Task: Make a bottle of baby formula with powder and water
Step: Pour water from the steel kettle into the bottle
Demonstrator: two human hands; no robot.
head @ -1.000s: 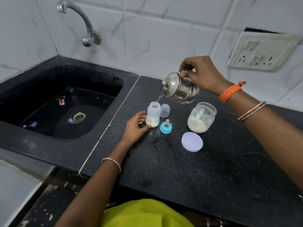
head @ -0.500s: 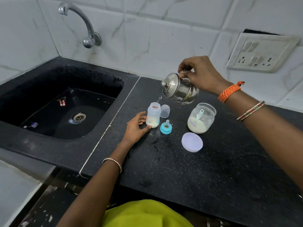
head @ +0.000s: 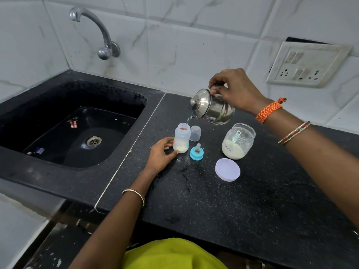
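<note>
Tipping the shiny steel pot [head: 212,108] in the right hand [head: 236,90], the person could have spilled water past the small clear baby bottle [head: 181,138] near the black counter's [head: 252,200] sink-side edge, which the left hand [head: 161,154] only lightly held.

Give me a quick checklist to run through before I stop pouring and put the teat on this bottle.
1. Water stream lands inside the bottle mouth: ok.
2. Bottle upright and steadied by the left hand at its base: ok.
3. Right hand has a firm grip on the tilted steel pot: ok.
4. Water level has reached the needed mark: cannot tell, the markings are too small to read.
5. Blue teat ring within reach, beside the bottle on the counter: ok.
6. Powder jar closed: not ok, its lid lies on the counter.
</note>
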